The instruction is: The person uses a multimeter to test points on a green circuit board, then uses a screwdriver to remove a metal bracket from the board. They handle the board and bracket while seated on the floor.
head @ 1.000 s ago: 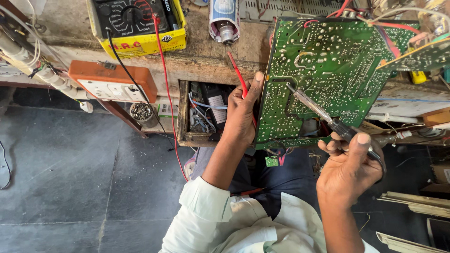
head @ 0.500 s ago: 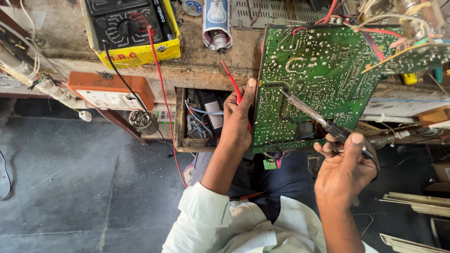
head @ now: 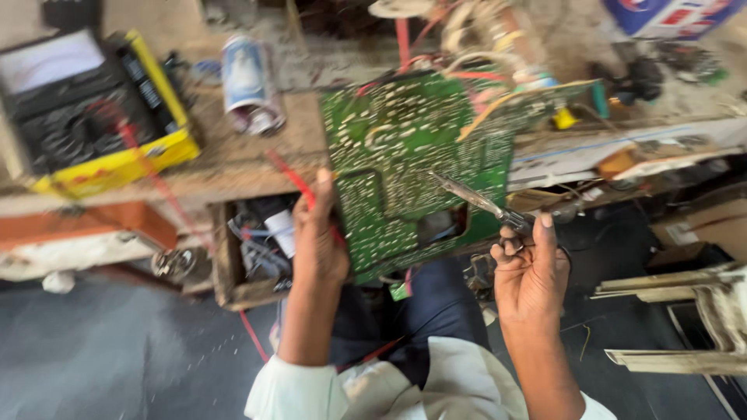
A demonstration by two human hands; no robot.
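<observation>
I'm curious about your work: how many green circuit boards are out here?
1. The green circuit board leans on the bench edge, the left hand holding its left side, the right hand holding a tool to it. Others may hide in the clutter.

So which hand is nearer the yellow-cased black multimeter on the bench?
Left. The left hand grips the green circuit board edge, closer to the multimeter; the right hand is farther.

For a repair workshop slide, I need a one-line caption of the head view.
Left hand steadies a green circuit board while the right hand points a metal tool at it.
</observation>
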